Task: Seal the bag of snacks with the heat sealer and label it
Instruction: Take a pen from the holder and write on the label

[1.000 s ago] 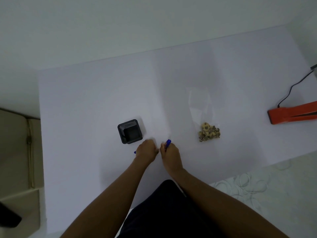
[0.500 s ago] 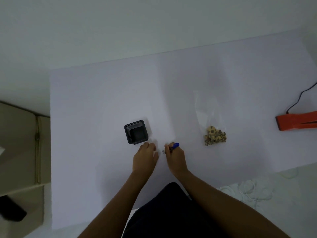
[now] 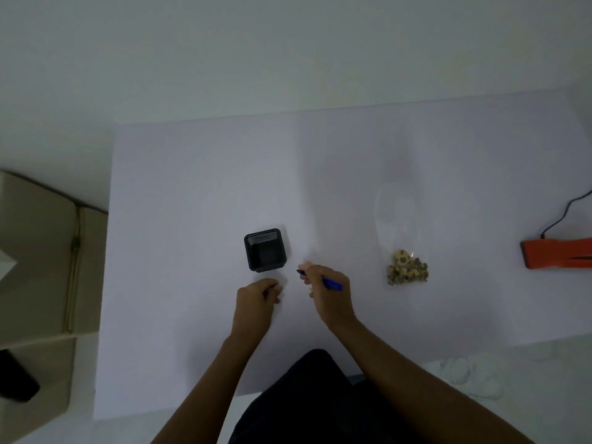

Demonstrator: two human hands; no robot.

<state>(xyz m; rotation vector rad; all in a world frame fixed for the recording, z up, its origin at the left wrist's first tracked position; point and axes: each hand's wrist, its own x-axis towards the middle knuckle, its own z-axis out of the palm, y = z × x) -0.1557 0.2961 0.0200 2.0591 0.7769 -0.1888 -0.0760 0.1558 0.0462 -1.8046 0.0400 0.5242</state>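
While the right hand [image 3: 330, 293] is closed around a blue pen [image 3: 331, 284], the pen lies across the knuckles with its tip pointing left, toward the gap between the two hands. The left hand [image 3: 256, 299] rests on the white table [image 3: 192, 187] just in front of a black square container [image 3: 265, 249]; its fingers are curled inward with the tips pinched close together. Whether they hold anything cannot be determined, since any small white item (a label, for instance) would blend with the table surface at this resolution. The two hands are near each other but apart.

The clear bag [image 3: 398, 225] lies flat on the table to the right of the hands, well apart from them. Its snacks [image 3: 407, 267], a cluster of tan and brown pieces, are gathered at the end of the bag nearer the person; the far portion of the bag is flat, transparent and hard to trace against the table.

The orange heat sealer [image 3: 557, 253] sits at the right edge of the view, partly cut off by the frame, well apart from the bag. A black cord [image 3: 563, 213] runs from its far side up toward the right edge.

The black container stands upright, open side up, between the left hand and the centre of the table; its interior appears dark, and any contents cannot be made out.

Both forearms enter from the lower edge of the view, either side of dark clothing [image 3: 314, 405].
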